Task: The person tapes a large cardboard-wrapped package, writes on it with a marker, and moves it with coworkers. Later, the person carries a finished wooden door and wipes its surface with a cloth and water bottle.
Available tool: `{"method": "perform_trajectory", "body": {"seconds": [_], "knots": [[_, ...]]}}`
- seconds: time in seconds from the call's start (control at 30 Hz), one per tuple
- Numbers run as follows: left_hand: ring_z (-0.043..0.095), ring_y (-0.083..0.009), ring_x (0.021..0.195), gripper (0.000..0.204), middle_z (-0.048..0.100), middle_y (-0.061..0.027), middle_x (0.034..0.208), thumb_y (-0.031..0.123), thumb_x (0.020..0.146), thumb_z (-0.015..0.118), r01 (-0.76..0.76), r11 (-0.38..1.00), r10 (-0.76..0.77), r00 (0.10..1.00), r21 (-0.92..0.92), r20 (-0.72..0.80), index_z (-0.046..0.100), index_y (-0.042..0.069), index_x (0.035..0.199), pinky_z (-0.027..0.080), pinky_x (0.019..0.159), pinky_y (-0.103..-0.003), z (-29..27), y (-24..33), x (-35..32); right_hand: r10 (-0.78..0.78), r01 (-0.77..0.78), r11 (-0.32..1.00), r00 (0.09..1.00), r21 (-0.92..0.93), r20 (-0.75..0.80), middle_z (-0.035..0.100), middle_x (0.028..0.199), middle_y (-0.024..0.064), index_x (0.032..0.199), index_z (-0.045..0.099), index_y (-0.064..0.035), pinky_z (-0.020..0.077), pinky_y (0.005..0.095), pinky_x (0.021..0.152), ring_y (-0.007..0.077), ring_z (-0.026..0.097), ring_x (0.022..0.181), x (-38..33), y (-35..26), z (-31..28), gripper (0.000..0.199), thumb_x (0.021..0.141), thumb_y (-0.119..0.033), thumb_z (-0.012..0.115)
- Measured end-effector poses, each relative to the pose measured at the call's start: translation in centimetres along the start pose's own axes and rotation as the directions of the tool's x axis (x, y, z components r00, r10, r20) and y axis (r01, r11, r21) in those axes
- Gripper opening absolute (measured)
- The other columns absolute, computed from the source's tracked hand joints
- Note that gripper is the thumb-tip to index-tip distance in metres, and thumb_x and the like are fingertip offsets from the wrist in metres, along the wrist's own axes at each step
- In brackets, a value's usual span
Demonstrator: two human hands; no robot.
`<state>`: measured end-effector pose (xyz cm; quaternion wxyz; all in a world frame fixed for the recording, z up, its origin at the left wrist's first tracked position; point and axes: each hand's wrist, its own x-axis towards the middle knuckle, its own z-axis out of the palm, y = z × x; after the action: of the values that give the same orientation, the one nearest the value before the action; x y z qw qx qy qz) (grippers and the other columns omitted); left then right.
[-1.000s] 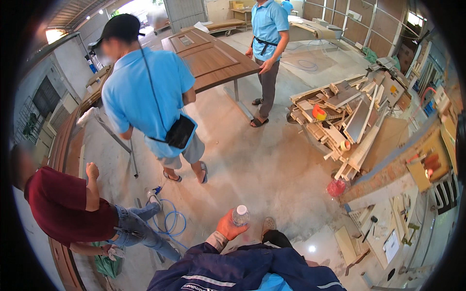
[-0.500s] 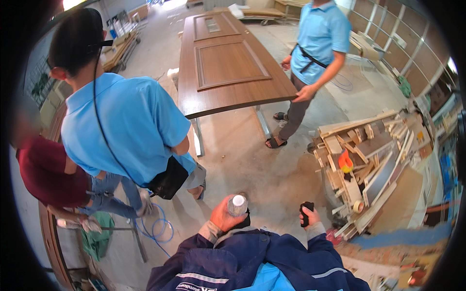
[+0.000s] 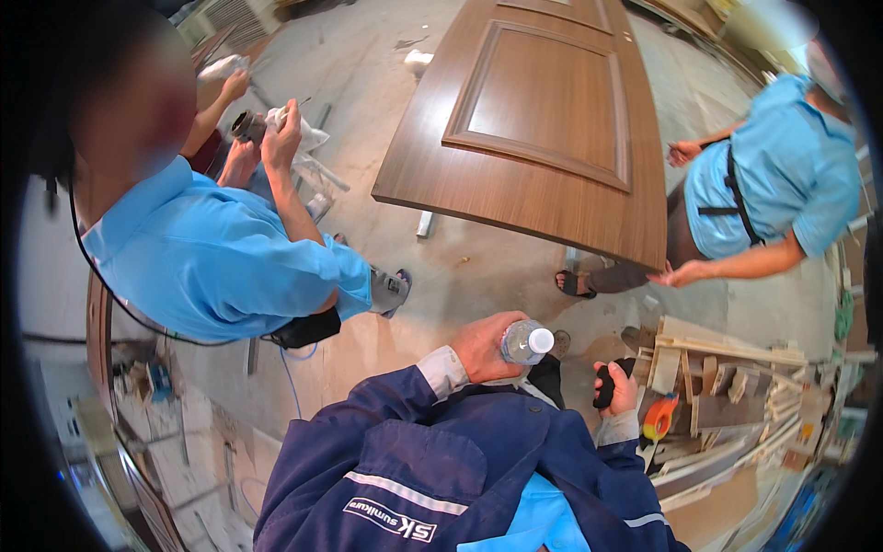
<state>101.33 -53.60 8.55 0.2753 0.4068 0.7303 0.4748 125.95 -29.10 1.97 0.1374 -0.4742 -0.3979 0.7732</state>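
In my left hand (image 3: 489, 347) is a clear plastic bottle (image 3: 522, 341) with a white cap, its fingers wrapped around the side. The cap end tilts to the right. My right hand (image 3: 624, 390) is closed around a black, elongated object (image 3: 607, 384) whose kind I cannot make out. Both hands are in front of my dark blue jacket (image 3: 414, 451), the right one lower than the left. Beyond them, a brown panelled door (image 3: 543, 101) lies flat on metal supports, apart from my hands.
A co-worker in light blue (image 3: 230, 248) at the left holds a dark cylindrical part (image 3: 246, 127). Another in light blue (image 3: 782, 175) touches the door's near right corner. Scrap wood (image 3: 727, 396) with an orange-and-yellow tape dispenser (image 3: 659, 417) is piled at the right.
My view has turned and drawn closer to the door. The bottle is more tilted in my left hand. The left co-worker's raised hands and dark cylindrical part now show.
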Motion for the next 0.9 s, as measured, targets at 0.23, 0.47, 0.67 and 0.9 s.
{"method": "perform_trajectory", "body": {"seconds": [0.23, 0.47, 0.67, 0.9], "knots": [[0.066, -0.0361, 0.114, 0.065, 0.068, -0.015, 0.12, 0.029, 0.074, 0.086, 0.219, 0.972, -0.233, 0.928, -0.083, -0.291, 0.059, 0.01, 0.129, 0.053, 0.097, -0.041, 7.2, 3.7, 7.5, -0.05, 0.103, 0.975, 0.965, -0.196, 0.256, 0.056, 0.072, 0.0023, 0.097, 0.059, -0.0104, 0.0406, 0.0278, 0.046, 0.0136, 0.054, 0.056, 11.4, -14.2, -0.7, 0.026, 0.096, -0.031, 0.075], [0.066, -0.0348, 0.116, 0.066, 0.068, -0.0158, 0.122, 0.029, 0.074, 0.085, 0.229, 0.959, -0.27, 0.919, -0.167, -0.287, 0.058, 0.009, 0.131, 0.053, 0.098, -0.041, 10.7, 6.1, 14.9, -0.05, 0.075, 0.996, 0.914, -0.048, 0.403, 0.045, 0.063, -0.0012, 0.078, 0.049, -0.0156, 0.0385, 0.0298, 0.048, 0.0128, 0.049, 0.056, 20.2, -24.7, 0.0, 0.06, 0.097, -0.072, 0.052], [0.066, -0.0307, 0.117, 0.067, 0.068, -0.0165, 0.124, 0.026, 0.073, 0.087, 0.092, 0.976, -0.131, 0.971, -0.197, -0.197, 0.061, 0.005, 0.13, 0.052, 0.101, -0.04, 6.6, 6.2, 23.9, -0.232, 0.308, 0.937, 0.901, -0.163, 0.367, 0.058, 0.074, 0.0017, 0.101, 0.063, -0.0086, 0.0478, 0.0268, 0.054, 0.0108, 0.054, 0.059, 24.8, -28.3, 6.0, 0.027, 0.106, -0.034, 0.058], [0.071, -0.0256, 0.108, 0.08, 0.072, -0.0145, 0.119, 0.032, 0.074, 0.091, 0.05, 0.955, -0.097, 0.984, -0.293, -0.151, 0.054, 0.002, 0.138, 0.055, 0.095, -0.038, 5.7, 4.9, 32.0, -0.222, 0.26, 0.963, 0.917, -0.076, 0.331, 0.063, 0.078, 0.0003, 0.113, 0.066, -0.0098, 0.0473, 0.0263, 0.047, 0.0104, 0.06, 0.058, 27.7, -32.3, 9.7, 0.023, 0.1, -0.028, 0.071]]}}
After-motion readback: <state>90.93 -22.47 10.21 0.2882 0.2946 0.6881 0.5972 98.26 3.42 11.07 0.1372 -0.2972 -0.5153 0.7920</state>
